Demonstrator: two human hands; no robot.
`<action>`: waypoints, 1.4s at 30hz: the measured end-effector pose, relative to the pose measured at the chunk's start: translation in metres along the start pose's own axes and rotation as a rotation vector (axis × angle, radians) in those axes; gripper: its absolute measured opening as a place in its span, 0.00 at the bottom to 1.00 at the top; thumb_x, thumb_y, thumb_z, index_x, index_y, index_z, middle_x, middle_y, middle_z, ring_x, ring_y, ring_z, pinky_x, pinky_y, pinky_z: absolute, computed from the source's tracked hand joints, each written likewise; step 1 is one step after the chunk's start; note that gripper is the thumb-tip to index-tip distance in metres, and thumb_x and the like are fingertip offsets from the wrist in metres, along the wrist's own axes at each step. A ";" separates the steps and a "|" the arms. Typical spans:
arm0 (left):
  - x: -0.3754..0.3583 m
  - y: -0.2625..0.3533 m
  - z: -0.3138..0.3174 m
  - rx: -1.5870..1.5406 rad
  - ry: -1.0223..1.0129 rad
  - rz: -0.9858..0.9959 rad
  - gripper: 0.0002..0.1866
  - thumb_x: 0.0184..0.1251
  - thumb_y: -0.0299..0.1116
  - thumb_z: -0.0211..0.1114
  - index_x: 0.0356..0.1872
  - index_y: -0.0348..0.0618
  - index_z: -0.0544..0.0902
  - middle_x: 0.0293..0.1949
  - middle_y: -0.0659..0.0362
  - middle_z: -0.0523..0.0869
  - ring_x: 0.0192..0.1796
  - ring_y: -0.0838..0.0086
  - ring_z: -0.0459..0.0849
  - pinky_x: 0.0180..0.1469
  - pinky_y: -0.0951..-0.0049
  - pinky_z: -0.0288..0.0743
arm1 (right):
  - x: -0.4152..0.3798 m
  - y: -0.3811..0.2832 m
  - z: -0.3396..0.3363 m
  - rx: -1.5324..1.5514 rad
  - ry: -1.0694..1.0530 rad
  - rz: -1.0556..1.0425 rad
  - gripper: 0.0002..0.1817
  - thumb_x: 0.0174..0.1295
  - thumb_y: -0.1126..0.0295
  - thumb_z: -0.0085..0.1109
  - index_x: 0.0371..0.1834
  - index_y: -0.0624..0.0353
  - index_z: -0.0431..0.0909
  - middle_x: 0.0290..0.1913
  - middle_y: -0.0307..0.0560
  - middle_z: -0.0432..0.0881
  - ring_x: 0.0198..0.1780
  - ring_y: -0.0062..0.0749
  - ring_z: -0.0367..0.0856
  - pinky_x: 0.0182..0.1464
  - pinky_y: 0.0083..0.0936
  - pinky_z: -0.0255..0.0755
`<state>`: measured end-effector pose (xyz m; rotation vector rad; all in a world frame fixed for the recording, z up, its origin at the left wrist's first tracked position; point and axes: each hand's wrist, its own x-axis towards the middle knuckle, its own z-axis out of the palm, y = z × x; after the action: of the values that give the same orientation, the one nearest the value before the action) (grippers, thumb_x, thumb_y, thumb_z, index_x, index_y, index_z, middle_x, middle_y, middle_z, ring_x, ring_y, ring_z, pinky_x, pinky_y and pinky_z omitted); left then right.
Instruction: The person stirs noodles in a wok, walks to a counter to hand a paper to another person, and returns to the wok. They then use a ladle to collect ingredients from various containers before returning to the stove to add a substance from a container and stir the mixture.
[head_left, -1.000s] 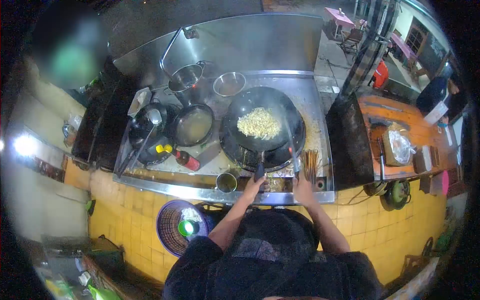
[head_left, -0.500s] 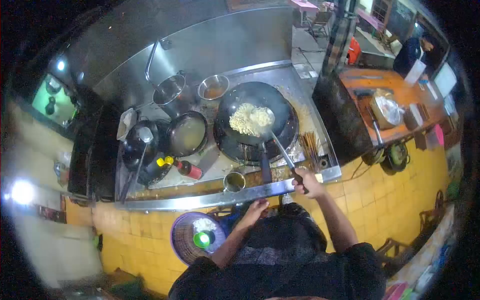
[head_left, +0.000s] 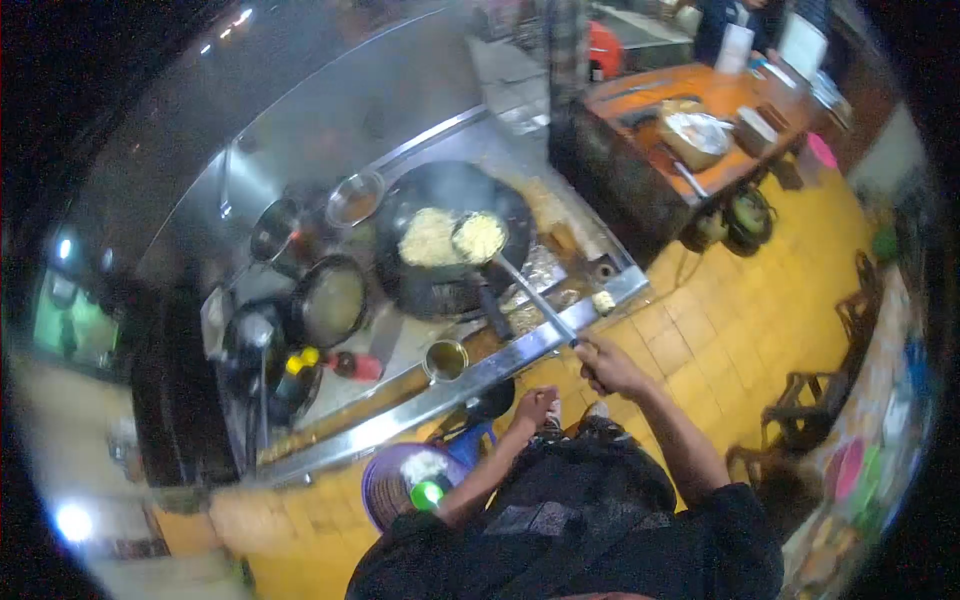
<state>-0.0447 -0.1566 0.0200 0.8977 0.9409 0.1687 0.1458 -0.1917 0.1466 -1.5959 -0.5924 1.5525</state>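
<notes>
Yellow tiles (head_left: 680, 345) cover the floor around a steel counter (head_left: 370, 435), and a wooden table (head_left: 735, 95) stands beyond the counter's right edge with a bag (head_left: 698, 135) on top. On the right part of the counter sits a black wok (head_left: 455, 180), with pale chopped food (head_left: 428, 240) in its bottom and a little steam above it. The head of a long ladle (head_left: 540, 298) is over the wok, filled with the same food; whether it touches the wok cannot be told. The ladle's handle slants out across the front edge of the counter, near the front right corner, to the person's right hand (head_left: 612, 366), whose fingers are clamped around its end. The left hand (head_left: 537, 408) is in front of the front edge, apart from the wok's handle (head_left: 494, 312), its fingers curled together. A metal mug (head_left: 445, 360) stands by the front edge, and a red bottle (head_left: 357, 367) with a yellow cap lies left of it. Behind the bottle is a pan (head_left: 335, 298) of cloudy liquid, and a steel bowl (head_left: 355, 198) rests near the back edge. A purple basket (head_left: 382, 490) stands on the floor below the front edge.
</notes>
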 end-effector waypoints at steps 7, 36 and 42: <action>-0.027 0.050 0.142 -0.037 -0.167 0.158 0.18 0.72 0.45 0.46 0.42 0.39 0.72 0.35 0.57 0.79 0.37 0.76 0.77 0.39 0.74 0.73 | -0.122 0.085 -0.023 0.127 0.180 -0.186 0.40 0.68 0.48 0.40 0.72 0.52 0.29 0.24 0.37 0.69 0.18 0.19 0.65 0.19 0.18 0.63; -0.045 -0.152 0.594 1.023 -1.334 -0.334 0.08 0.60 0.30 0.60 0.36 0.40 0.71 0.22 0.62 0.74 0.19 0.80 0.70 0.19 0.79 0.66 | -0.737 0.532 -0.414 -0.150 2.454 0.630 0.18 0.63 0.63 0.42 0.44 0.62 0.78 0.40 0.56 0.81 0.40 0.45 0.80 0.41 0.38 0.73; -0.030 -0.164 0.686 1.230 -1.516 -0.302 0.10 0.57 0.31 0.62 0.38 0.41 0.73 0.30 0.64 0.76 0.33 0.80 0.74 0.36 0.79 0.69 | -0.791 0.615 -0.485 -0.049 2.106 1.182 0.17 0.61 0.68 0.40 0.40 0.59 0.81 0.47 0.57 0.79 0.46 0.49 0.80 0.48 0.41 0.74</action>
<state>0.4182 -0.6830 0.1037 1.5324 -0.4169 -1.3310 0.3866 -1.2763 0.0742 -2.5747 1.6093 -0.3539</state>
